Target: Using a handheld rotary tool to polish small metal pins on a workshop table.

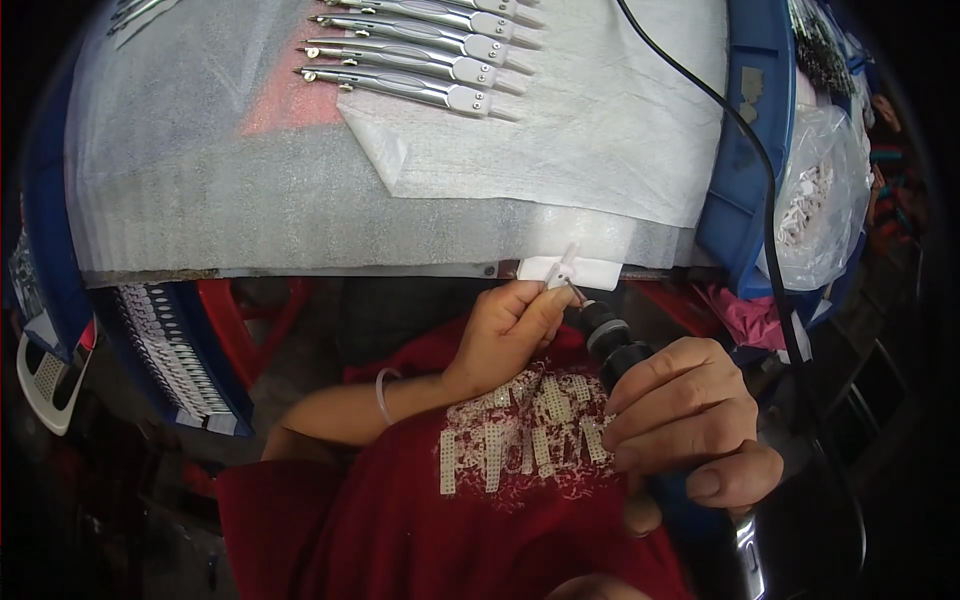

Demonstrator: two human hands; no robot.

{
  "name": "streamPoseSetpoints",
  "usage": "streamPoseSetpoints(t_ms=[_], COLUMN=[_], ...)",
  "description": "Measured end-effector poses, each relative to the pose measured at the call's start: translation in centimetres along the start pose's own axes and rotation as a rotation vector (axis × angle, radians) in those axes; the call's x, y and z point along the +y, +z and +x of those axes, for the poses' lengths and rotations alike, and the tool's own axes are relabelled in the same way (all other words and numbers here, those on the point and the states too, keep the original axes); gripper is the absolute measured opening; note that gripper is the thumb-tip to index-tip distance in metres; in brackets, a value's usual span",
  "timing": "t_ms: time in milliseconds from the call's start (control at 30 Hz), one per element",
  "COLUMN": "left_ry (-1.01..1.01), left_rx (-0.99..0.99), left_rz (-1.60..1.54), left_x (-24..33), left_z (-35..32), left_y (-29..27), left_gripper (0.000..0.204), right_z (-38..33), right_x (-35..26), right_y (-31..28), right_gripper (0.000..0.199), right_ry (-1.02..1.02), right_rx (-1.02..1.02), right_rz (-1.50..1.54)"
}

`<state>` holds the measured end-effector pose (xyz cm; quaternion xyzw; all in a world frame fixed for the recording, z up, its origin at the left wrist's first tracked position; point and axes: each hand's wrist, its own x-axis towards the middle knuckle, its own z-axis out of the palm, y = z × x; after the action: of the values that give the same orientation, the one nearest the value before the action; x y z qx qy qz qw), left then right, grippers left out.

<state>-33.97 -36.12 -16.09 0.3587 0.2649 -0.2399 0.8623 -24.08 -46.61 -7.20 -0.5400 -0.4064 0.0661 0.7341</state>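
Observation:
At the table's near edge my left hand [508,328] pinches a small white plastic piece [563,272] between thumb and fingers. The piece looks like the head of a drawing compass. Wrapped round a black electric screwdriver [606,338] are the fingers of my right hand [690,415]. Its thin bit points up and left, reaching the white piece beside my left thumb; whether it sits in a screw is too small to tell. Further off, several silver drawing compasses [410,88] with grey-white heads lie in a row.
White foam sheet [540,150] covers the table, and a white pad [598,273] lies at its edge. A blue tray [735,180] holds a clear bag of small white parts [805,215] at right. A black cable [690,75] crosses there. Another tray of metal parts [175,350] stands lower left.

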Motion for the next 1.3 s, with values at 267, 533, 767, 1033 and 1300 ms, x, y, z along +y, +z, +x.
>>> streamPoseSetpoints(t_ms=[267, 533, 767, 1033, 1300], left_ry=[-0.011, 0.019, 0.07, -0.009, -0.013], left_rx=[0.028, 0.028, 0.039, 0.017, 0.02], left_rz=[0.012, 0.053, 0.022, 0.014, -0.009], left_x=[0.0, -0.2, -0.4, 0.4, 0.0], left_z=[0.0, 0.0, 0.0, -0.2, -0.1], left_y=[-0.1, -0.2, -0.1, 0.1, -0.1], left_gripper=[0.022, 0.022, 0.022, 0.022, 0.023], right_z=[0.2, 0.4, 0.6, 0.3, 0.7], right_x=[0.2, 0.8, 0.6, -0.2, -0.1], right_y=[-0.1, 0.3, -0.5, 0.1, -0.4], right_gripper=[0.04, 0.033, 0.041, 0.042, 0.047], right_ry=[0.047, 0.014, 0.02, 0.006, 0.049], right_rx=[-0.104, -0.005, -0.157, 0.002, -0.153], right_rz=[-0.089, 0.023, -0.07, 0.006, -0.089])
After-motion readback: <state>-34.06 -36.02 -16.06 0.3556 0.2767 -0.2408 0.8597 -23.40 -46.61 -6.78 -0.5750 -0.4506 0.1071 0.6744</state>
